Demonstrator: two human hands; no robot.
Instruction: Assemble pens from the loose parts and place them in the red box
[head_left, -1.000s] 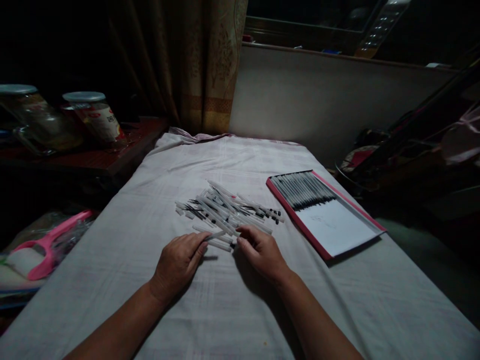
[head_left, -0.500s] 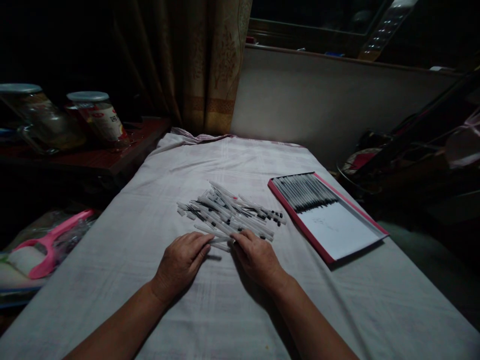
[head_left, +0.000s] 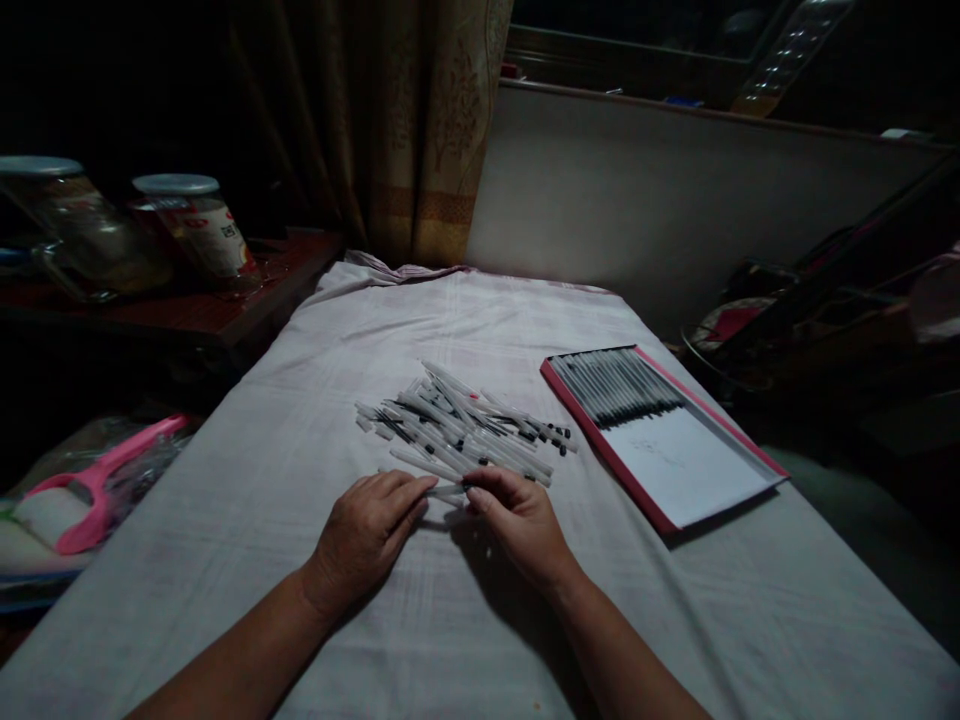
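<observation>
A loose heap of clear pens with black tips (head_left: 457,425) lies on the white cloth (head_left: 465,600) in the middle of the table. My left hand (head_left: 367,535) and my right hand (head_left: 517,520) meet at the near edge of the heap, fingertips pinched on the two ends of one clear pen (head_left: 448,490). To the right lies a flat red-edged box (head_left: 675,455), with a neat row of pens (head_left: 619,385) at its far end and bare white card at the near end.
Two lidded jars (head_left: 195,230) stand on a dark wooden shelf (head_left: 187,310) at the left. A pink-handled roller (head_left: 90,480) lies lower left. A curtain (head_left: 427,130) hangs behind. Dark clutter fills the right side.
My hands have drawn slightly nearer to each other and closed on one pen at the heap's near edge. The camera has tipped a little.
</observation>
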